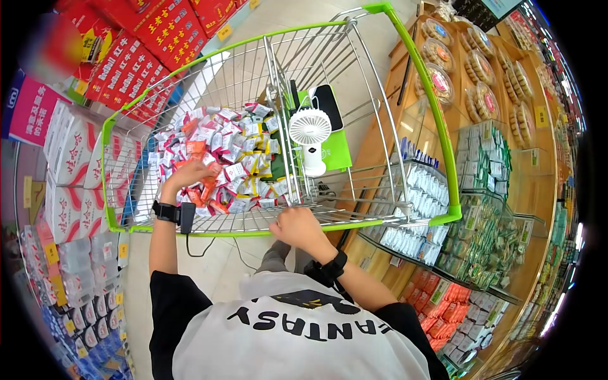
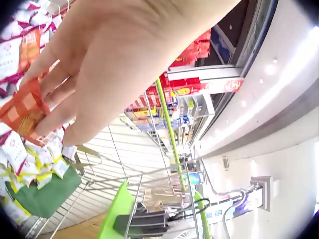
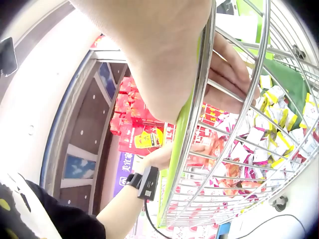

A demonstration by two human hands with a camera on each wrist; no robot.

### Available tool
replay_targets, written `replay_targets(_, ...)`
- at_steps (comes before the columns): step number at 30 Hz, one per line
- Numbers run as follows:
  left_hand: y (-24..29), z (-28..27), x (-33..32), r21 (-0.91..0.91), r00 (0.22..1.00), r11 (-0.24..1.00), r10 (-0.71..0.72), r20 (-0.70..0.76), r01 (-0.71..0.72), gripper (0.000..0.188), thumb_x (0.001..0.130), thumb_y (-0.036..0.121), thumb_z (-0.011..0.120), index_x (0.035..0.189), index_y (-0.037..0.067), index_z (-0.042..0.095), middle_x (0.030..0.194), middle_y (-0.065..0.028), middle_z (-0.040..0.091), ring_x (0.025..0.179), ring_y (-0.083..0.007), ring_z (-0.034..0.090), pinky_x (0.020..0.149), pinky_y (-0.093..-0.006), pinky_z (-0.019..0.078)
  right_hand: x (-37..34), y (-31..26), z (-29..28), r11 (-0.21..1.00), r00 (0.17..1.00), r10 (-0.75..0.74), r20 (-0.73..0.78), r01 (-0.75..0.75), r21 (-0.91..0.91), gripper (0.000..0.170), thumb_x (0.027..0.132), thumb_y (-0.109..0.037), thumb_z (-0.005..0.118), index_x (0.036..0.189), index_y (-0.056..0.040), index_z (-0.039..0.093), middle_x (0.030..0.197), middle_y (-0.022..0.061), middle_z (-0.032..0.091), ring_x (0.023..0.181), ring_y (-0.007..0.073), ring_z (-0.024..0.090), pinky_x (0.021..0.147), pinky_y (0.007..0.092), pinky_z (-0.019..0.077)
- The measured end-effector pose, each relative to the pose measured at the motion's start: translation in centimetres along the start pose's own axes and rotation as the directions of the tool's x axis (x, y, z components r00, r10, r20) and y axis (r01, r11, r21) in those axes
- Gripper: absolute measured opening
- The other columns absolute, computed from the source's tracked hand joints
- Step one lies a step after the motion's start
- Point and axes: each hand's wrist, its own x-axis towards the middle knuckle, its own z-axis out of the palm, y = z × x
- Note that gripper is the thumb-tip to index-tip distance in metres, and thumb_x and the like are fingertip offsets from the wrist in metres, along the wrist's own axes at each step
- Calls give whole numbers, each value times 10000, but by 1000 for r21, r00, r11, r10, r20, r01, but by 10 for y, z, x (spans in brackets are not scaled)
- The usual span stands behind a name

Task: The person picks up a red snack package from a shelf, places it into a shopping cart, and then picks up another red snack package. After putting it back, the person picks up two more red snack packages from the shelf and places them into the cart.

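Small wrapped packets (image 1: pixel 218 142), mostly white with pink or yellow edges, are heaped in a green-rimmed wire cart (image 1: pixel 183 229). Over the near left part of the heap, the left hand (image 1: pixel 189 173) has its fingers bent down among orange packets. The left wrist view shows this hand (image 2: pixel 109 59) pinching an orange packet (image 2: pixel 24 110) at its fingertips. The right hand (image 1: pixel 301 229) grips the cart's near edge; in the right wrist view that hand (image 3: pixel 164 55) curls its fingers over the green rim (image 3: pixel 175 159) and wires.
A white handheld fan (image 1: pixel 310 133), a black phone (image 1: pixel 328 107) and a green item (image 1: pixel 339 150) lie in the cart's right section. Red boxes (image 1: pixel 123 73) and white cartons (image 1: pixel 69 145) stand at left. Wooden shelves (image 1: pixel 405 66) with packaged snacks run along the right.
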Motion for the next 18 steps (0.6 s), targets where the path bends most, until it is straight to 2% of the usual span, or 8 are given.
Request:
replay_targets(1,-4,-3,-10,-28,991,991,-129,-29,128,469,796,426,517,716,-28,604,596,-93,540,574,-119,497,528,-294,384,0,0,0,1000,1000,-9,-1,9,-1,352,708,-280,476,524,4,574,545,176,550,528,322,562,535,398,466)
replay_targets(4,-39,-4,-27,-75,992,997,-37,-119,28,424,779,381,524,726,-32,600,594,-100,554,572,-138,511,527,-307,382,0,1,3,1000,1000,23,-18,-23,-6,359,712,-295,485,530,2,573,562,186,560,549,325,572,562,404,471)
replay_targets(6,-43,-6,-37,-104,971,976,-202,-124,190,367,771,336,513,747,-15,618,662,-99,600,594,-162,533,542,-316,398,0,4,8,1000,999,14,-47,-15,-15,364,714,-304,491,538,3,575,563,185,561,551,326,572,564,405,471)
replay_targets(7,-49,-11,-37,-73,965,964,-259,-46,255,370,791,347,487,855,8,619,858,-127,619,724,-193,554,640,-322,419,0,4,8,999,998,9,-67,-11,-32,369,717,-314,497,546,3,578,564,185,563,554,327,573,566,406,470)
replay_targets(9,-55,-8,-45,-67,974,980,-195,-112,188,394,806,361,455,979,31,587,1029,-134,575,862,-200,528,745,-315,402,0,5,8,1000,998,14,-59,-16,-25,380,720,-331,505,557,5,578,571,183,565,562,329,573,574,408,469)
replay_targets(10,-50,-7,-49,-138,951,953,-287,-117,271,431,817,380,431,1033,29,557,1085,-118,546,954,-205,493,819,-305,371,1,9,11,999,998,2,-59,-4,-43,382,721,-336,506,561,4,578,576,183,566,569,329,574,578,410,467)
replay_targets(14,-57,-10,-55,-351,876,879,-418,-239,324,408,812,340,455,999,-8,558,993,-111,571,914,-208,513,791,-306,389,1,9,9,999,998,-9,-60,6,-51,369,730,-321,495,575,5,577,595,183,567,593,327,574,585,415,463)
replay_targets(18,-64,-25,-68,-33,924,992,-122,-362,119,334,819,211,474,1077,4,522,972,-86,577,900,-175,525,786,-286,409,1,7,7,995,988,-40,-146,27,-95,351,736,-295,481,572,0,578,590,173,566,580,320,570,576,408,463)
